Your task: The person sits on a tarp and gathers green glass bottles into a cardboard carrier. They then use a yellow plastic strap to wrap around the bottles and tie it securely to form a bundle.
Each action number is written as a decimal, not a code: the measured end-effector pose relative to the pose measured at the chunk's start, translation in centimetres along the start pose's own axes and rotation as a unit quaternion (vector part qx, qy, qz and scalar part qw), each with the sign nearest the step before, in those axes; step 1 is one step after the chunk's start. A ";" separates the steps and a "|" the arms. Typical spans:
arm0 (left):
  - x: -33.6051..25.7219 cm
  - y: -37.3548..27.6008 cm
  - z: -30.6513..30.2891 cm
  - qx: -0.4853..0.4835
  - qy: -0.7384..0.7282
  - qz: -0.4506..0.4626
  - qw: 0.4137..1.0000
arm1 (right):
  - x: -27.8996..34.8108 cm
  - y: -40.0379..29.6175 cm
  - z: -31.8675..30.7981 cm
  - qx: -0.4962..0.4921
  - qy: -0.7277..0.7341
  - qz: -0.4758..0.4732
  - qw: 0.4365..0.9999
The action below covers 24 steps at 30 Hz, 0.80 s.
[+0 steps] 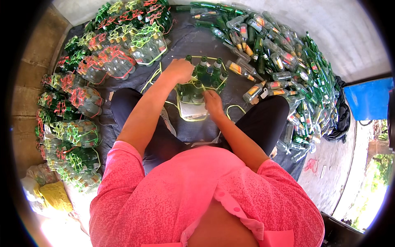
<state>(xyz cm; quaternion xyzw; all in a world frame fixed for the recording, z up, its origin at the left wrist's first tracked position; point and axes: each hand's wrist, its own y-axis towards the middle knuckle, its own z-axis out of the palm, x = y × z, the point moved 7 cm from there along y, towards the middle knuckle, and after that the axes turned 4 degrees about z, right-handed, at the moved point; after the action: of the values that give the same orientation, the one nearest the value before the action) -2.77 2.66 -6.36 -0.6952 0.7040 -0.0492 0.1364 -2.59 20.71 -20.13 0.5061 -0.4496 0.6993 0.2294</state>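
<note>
Several green glass bottles [202, 68] stand upright in a cluster between my knees, with yellow plastic strapping [193, 119] running around and between their necks. At the cluster's left side my left hand [180, 71] is closed by the bottle necks; its fingertips are hidden, and whether it grips strapping or a neck does not show. My right hand [213, 101] pinches the yellow strapping at the near side of the bottles. A pale flat block or pad [192, 110] lies in front of the bottles, inside a loop of strapping.
Bundles of strapped bottles [114, 61] stand in rows along the left. A large heap of loose glass bottles [277, 55] curves along the right against the pale wall [333, 31]. Dark sheeting [191, 40] covers the floor. Yellow strapping [154, 75] trails left of the cluster.
</note>
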 end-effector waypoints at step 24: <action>2.4 1.6 0.9 -0.125 -0.096 -0.008 0.987 | 0.4 -0.1 0.1 -0.004 -0.034 -0.033 0.999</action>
<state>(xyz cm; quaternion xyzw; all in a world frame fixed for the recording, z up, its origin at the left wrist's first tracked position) -4.11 0.43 -7.98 -0.7140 0.6826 0.1051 0.1150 -2.60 20.61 -19.70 0.5434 -0.4425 0.6721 0.2393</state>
